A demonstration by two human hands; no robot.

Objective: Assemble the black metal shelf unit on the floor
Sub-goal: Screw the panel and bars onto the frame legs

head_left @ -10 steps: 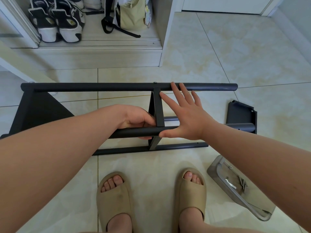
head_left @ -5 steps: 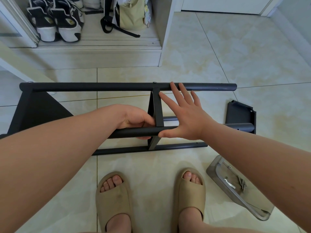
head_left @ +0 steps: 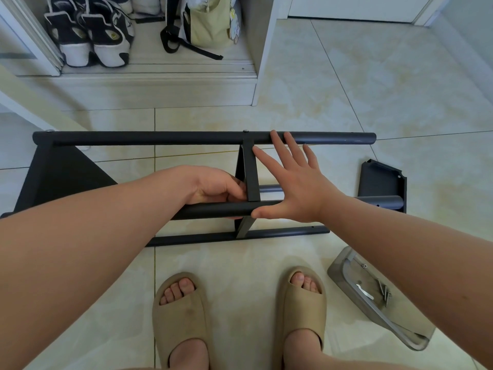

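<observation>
The black metal shelf frame (head_left: pixel 165 138) lies on its side on the tiled floor, its round tubes running left to right. A flat cross piece (head_left: pixel 251 172) joins the far tube to the near tube (head_left: pixel 213 210). My left hand (head_left: pixel 213 186) grips the near tube just left of that cross piece. My right hand (head_left: pixel 294 182) is spread flat with straight fingers against the right side of the cross piece, its thumb on the near tube. A black panel (head_left: pixel 57 177) closes the frame's left end. A loose black shelf plate (head_left: pixel 381 180) lies at the right end.
A grey tray (head_left: pixel 373 311) holding screws and a small wrench lies on the floor at the lower right. My feet in beige slides (head_left: pixel 184 313) stand just before the frame. A low cabinet ledge (head_left: pixel 149 86) with sneakers (head_left: pixel 90 36) and a bag (head_left: pixel 208 22) is behind.
Nothing has visibly changed; both hands stay where they were on the frame.
</observation>
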